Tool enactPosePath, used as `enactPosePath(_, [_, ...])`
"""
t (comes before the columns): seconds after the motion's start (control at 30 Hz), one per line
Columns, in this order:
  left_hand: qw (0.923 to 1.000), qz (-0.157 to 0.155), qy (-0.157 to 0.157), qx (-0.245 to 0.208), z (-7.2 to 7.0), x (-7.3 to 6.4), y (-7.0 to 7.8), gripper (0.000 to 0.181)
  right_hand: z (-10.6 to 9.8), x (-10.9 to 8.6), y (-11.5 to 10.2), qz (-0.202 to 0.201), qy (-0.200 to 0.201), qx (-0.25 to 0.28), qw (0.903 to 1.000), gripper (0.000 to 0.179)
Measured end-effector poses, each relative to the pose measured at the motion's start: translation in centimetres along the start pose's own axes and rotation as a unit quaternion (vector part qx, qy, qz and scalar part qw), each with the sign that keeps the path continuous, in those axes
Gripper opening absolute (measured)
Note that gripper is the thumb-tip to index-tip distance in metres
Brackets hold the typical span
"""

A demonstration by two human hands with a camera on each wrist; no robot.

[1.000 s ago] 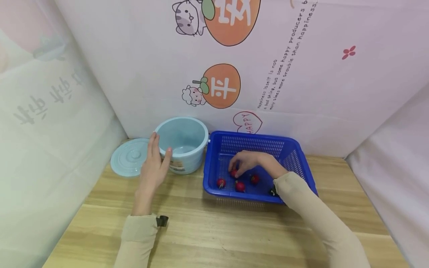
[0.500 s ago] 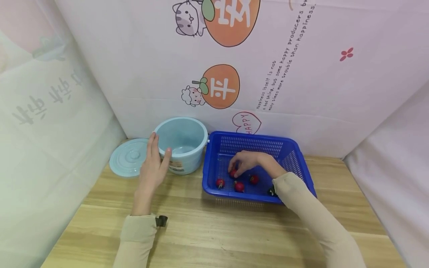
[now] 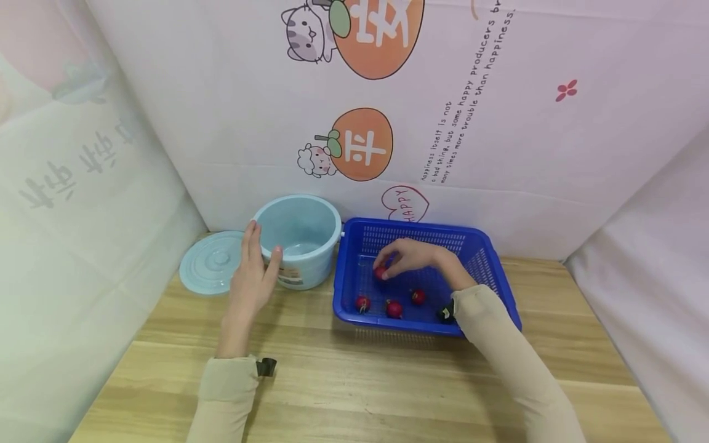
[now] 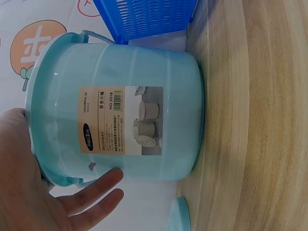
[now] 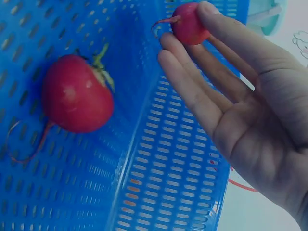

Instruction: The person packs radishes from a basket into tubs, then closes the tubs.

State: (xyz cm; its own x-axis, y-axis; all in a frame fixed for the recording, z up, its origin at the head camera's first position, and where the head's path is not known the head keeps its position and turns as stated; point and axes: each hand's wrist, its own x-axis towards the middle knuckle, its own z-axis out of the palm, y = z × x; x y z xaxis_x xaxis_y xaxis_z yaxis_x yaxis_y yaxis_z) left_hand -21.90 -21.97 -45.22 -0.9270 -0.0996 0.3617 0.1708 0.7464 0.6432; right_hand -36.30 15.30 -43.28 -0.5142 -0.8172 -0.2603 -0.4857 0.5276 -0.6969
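Note:
My right hand point(image 3: 411, 256) pinches a red radish point(image 3: 380, 272) between thumb and fingers, inside the blue perforated basket point(image 3: 344, 271). The right wrist view shows this held radish point(image 5: 189, 24) with its thin root tail. Three other radishes lie on the basket floor: one at the left point(image 3: 362, 303), another in the middle point(image 3: 394, 309) and a third to the right point(image 3: 418, 297). My left hand point(image 3: 252, 280) rests by the rim of the light blue bucket point(image 3: 316, 269), fingers extended and thumb apart. In the left wrist view the bucket's printed label point(image 4: 120, 120) faces the hand.
A round light blue lid point(image 3: 212, 263) lies on the wooden table point(image 3: 354, 387) left of the bucket. Bucket and basket stand side by side against the printed white backdrop point(image 3: 249, 111). Another white sheet point(image 3: 637, 264) borders the right side.
My right hand has risen slightly from the basket floor, and the pinched radish has come up with it, a little to the left. The left hand stays at the bucket.

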Motion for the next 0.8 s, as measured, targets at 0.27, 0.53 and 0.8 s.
enactPosePath(0.27, [1.0,-0.001,-0.002,-0.004,0.0,-0.1,0.1,0.077,-0.4,-0.9,-0.3,0.0,0.044,0.075,0.9962,0.035])
enactPosePath(0.53, [1.0,-0.001,-0.004,-0.005,-0.1,-0.2,0.1,0.078,-1.1,-1.9,-0.4,-0.018,0.11,0.15,0.9823,0.035])
enactPosePath(0.8, [1.0,-0.001,-0.003,-0.005,-0.2,-0.3,0.3,0.077,-2.0,-2.7,-0.7,-0.041,0.19,0.224,0.9552,0.034])
